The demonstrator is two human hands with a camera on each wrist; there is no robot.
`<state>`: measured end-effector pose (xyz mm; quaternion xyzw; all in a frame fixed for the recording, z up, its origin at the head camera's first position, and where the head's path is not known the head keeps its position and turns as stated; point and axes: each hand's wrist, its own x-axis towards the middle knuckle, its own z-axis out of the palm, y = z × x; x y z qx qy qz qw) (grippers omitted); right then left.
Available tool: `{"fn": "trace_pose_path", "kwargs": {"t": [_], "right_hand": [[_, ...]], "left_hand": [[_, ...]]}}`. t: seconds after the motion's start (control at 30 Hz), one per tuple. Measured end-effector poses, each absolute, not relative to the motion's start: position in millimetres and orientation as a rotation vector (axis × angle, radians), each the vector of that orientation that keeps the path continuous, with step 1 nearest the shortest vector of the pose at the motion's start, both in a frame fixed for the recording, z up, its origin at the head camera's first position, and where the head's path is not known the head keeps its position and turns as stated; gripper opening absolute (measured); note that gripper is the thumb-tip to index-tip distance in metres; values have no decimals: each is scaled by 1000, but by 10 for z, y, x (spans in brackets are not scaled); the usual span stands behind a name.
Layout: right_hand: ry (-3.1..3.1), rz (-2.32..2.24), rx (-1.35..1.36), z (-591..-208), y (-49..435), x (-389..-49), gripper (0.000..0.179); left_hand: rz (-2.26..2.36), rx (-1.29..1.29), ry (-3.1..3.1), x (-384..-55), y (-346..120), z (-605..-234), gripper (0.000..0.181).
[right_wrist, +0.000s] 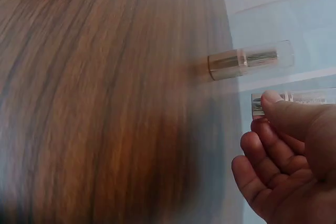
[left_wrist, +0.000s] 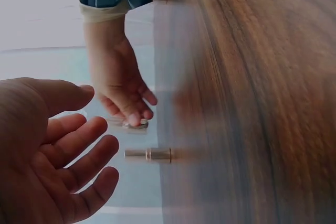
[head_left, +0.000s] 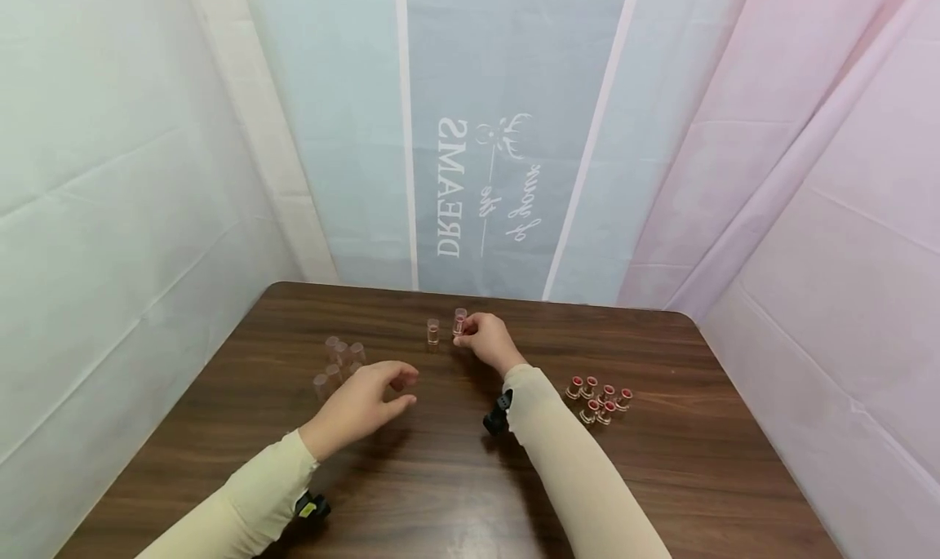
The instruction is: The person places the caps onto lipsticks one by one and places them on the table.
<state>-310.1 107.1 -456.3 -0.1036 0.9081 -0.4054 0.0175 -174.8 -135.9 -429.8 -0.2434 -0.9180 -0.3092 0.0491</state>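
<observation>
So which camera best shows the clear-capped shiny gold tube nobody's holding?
The right wrist view: the shiny gold tube with the clear cap looks biggest there. The head view shows it small, upright on the brown wooden table; the left wrist view shows it too, cap hard to make out.

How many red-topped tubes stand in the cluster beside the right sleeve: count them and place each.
6. Back row, left to right: first tube, second tube, third tube, fourth tube. Front row: left tube, right tube. The right sleeve may hide more.
</observation>
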Motion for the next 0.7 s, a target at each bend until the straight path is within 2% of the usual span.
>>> {"fn": "trace_pose_path", "kwargs": {"t": [0.3,0.7], "right_hand": [[2786,-1251,-229,-4737,1051,-3146,21],[2781,-1284,-229,-4777,1045,-3135,22]], "left_hand": [[-917,-763,-2759,-1646,-1494,-4276,31],[-941,-790,-2779,-1595,-1510,-4290,33]]}}
